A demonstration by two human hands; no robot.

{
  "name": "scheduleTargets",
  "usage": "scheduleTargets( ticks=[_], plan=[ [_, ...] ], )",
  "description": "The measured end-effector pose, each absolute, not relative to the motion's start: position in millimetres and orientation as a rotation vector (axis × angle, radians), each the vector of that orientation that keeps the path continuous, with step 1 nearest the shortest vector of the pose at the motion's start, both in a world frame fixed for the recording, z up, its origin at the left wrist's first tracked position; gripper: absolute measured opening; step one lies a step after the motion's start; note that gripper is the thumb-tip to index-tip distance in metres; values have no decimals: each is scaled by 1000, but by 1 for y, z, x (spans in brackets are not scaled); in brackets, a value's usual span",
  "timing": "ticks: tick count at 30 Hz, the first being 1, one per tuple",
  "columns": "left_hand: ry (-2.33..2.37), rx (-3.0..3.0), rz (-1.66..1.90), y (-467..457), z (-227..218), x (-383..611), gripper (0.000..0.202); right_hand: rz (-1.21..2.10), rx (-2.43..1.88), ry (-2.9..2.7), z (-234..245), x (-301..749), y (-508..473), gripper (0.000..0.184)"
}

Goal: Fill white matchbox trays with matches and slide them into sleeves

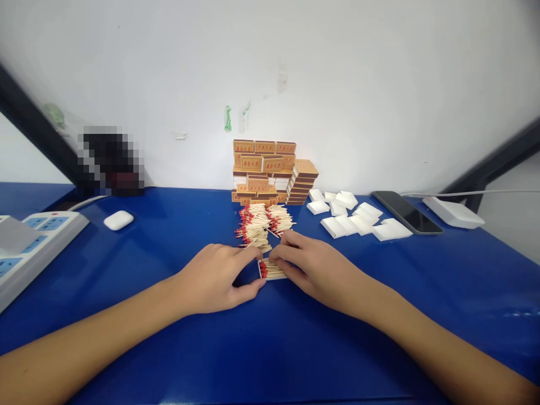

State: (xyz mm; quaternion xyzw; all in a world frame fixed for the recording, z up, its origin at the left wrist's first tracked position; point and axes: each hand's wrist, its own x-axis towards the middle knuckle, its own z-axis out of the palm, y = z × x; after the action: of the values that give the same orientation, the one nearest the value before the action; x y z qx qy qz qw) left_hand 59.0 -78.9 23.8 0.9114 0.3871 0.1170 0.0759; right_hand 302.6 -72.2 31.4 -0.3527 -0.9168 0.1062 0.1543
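A small white matchbox tray (276, 278) lies on the blue table, filled with red-headed matches (272, 270) whose heads point left. My left hand (217, 278) holds the tray's left end between thumb and forefinger. Over the right part of the tray, my right hand (310, 261) has its fingers bent and closed on the matches; its fingertips are partly hidden. Just behind the tray is a loose heap of matches (255, 225), with a smaller pile (279, 218) to its right.
Orange matchboxes (265, 163) are stacked against the wall, beside a column of boxes (301, 183). Several white trays (350, 225) lie at right, near a phone (407, 212) and a white device (453, 212). At left are a white earbud case (118, 220) and a power strip (63, 230).
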Motion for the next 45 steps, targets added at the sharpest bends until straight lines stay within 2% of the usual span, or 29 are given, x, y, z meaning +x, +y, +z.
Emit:
scheduleTargets(
  ticks=[7, 12, 15, 19, 24, 31, 34, 38, 45],
  plan=[
    [1172, 2715, 337, -80, 25, 59, 29, 341, -1001, -2555, 37, 311, -66, 19],
    [1177, 2706, 361, -79, 22, 58, 34, -71, -1352, -2451, 53, 351, -41, 18],
    [1175, 2703, 368, -79, 21, 57, 34, -261, -1809, -2398, 55, 380, -27, 30],
    [1183, 2700, 371, -80, 22, 58, 35, -185, -2044, -2429, 51, 394, -19, 47],
    [1188, 2704, 370, -79, 22, 59, 36, -73, -2058, -2490, 47, 384, -18, 35],
    [1183, 2692, 371, -79, 22, 58, 35, -95, -1816, -2407, 44, 381, -16, 22],
    [1181, 2687, 379, -80, 21, 57, 35, -42, -1678, -2163, 49, 373, -9, 31],
    [1161, 2683, 389, -79, 21, 57, 33, 4, -1699, -1799, 61, 355, 10, 46],
    [1163, 2691, 398, -79, 21, 56, 33, -102, -1841, -1733, 71, 328, 44, 67]
  ],
)
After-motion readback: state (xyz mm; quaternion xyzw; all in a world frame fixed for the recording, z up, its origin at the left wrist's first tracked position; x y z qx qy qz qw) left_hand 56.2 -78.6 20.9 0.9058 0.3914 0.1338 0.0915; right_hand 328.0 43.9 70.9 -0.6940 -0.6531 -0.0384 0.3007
